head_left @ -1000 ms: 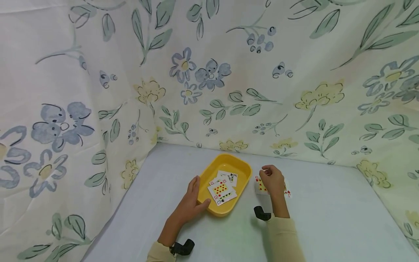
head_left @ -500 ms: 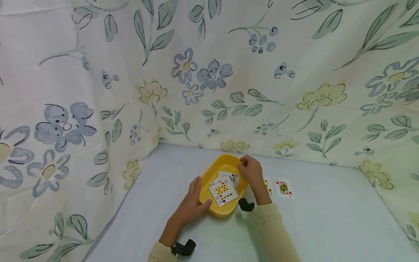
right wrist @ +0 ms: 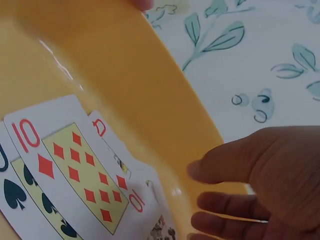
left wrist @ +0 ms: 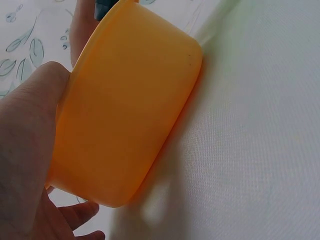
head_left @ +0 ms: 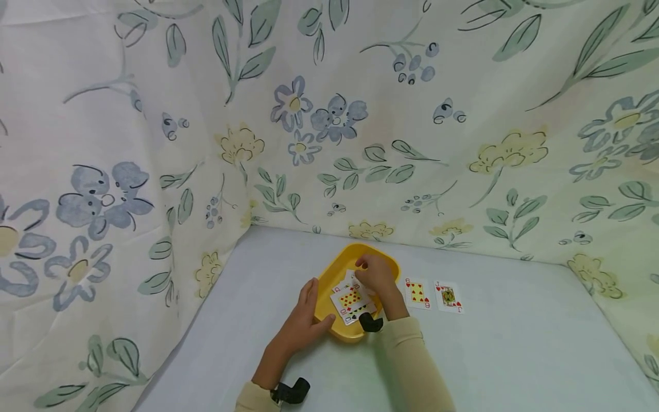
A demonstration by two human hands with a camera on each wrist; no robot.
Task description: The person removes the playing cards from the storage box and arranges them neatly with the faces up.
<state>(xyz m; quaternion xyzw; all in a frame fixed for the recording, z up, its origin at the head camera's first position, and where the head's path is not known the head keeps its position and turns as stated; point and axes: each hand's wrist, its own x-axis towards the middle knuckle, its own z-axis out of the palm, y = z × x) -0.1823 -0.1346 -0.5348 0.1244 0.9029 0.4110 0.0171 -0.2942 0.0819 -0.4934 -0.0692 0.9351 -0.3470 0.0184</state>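
A yellow plastic tray [head_left: 355,248] stands on the table with several playing cards inside. On top lies a ten of diamonds [head_left: 349,297], over a spade card [right wrist: 22,200]; a red-lettered queen [right wrist: 102,131] shows partly behind them. My left hand [head_left: 304,317] holds the tray's near left side, thumb at the rim [left wrist: 62,100] and fingers along the outer wall. Over the tray's right part hovers my right hand [head_left: 374,276], fingers loosely bent with a gap to the thumb and nothing seen between them. It hides some cards in the head view.
Right of the tray, a six of hearts [head_left: 417,293] and a jack of hearts [head_left: 449,297] lie face up side by side on the white table [head_left: 515,343]. A floral curtain [head_left: 391,194] hangs behind and at the left.
My right hand has left the six of hearts, which now lies uncovered beside the jack, and has moved left to above the tray. The left hand stays on the tray.
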